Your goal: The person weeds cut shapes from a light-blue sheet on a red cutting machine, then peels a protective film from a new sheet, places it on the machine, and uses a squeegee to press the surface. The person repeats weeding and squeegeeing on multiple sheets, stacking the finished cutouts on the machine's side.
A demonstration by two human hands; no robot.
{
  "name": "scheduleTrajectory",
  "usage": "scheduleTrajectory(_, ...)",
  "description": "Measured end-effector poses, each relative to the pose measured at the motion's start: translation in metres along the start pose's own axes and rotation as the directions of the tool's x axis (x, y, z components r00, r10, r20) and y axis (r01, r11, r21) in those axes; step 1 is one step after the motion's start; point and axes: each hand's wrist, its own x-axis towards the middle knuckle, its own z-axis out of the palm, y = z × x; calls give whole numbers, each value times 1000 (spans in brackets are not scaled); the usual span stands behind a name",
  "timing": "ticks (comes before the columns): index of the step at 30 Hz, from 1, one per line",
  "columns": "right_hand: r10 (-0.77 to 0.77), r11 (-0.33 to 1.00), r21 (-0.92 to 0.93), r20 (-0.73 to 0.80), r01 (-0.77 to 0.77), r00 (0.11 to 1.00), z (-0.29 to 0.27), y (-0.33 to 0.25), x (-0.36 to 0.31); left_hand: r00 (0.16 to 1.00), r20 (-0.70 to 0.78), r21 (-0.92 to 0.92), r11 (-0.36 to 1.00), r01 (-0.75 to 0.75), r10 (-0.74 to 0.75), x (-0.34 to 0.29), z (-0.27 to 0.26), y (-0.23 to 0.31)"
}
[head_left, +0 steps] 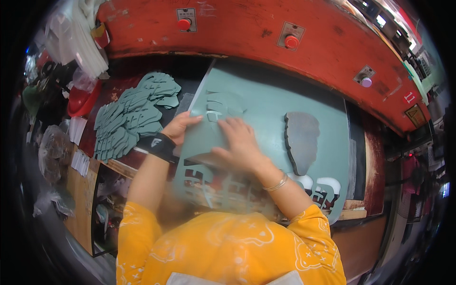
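Note:
A large pale green sheet (266,95) covers the middle of the bench, and its near part is full of cut-out holes. At the sheet's left edge my left hand (176,128) is closed, its fingertips on that edge and part of the grip hidden. My right hand (240,145) lies over the sheet with fingers apart, slightly blurred, beside some slits and a loosened cut shape. To its right a grey cutting die (303,140) with a dark wavy side rests on the sheet. Left of my left hand, cut green pieces (130,118) lie in overlapping stacks.
A red machine beam (237,35) spans the far side, carrying red push buttons (291,42) and a purple button (366,81). Red basin (83,99) and plastic bags (53,147) are at far left. Wooden bench edge (352,213) shows at right.

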Motion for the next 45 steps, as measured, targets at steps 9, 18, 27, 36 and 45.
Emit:
scheduleTrajectory(9,370,928,17,-131,-371,920,-45,42,27,935,-302,113,981,-157,184,5,-9,-19)
scheduleTrajectory(18,-451,884,-228,-187,408,873,-155,-19,85,419,441,877,-281,-390,794,-27,121,90)
scheduleTrajectory(27,-301,806,262,-592,531,748,-149,-35,99,715,442,882,-117,-456,542,-20,150,145)
scheduleTrajectory(36,110,985,141,-100,-95,989,-34,32,68,374,28,690,253,-678,927,31,94,182)
scheduleTrajectory(45,79,980,-194,184,-43,980,-4,61,42,217,-342,665,399,-632,914,-57,44,344)
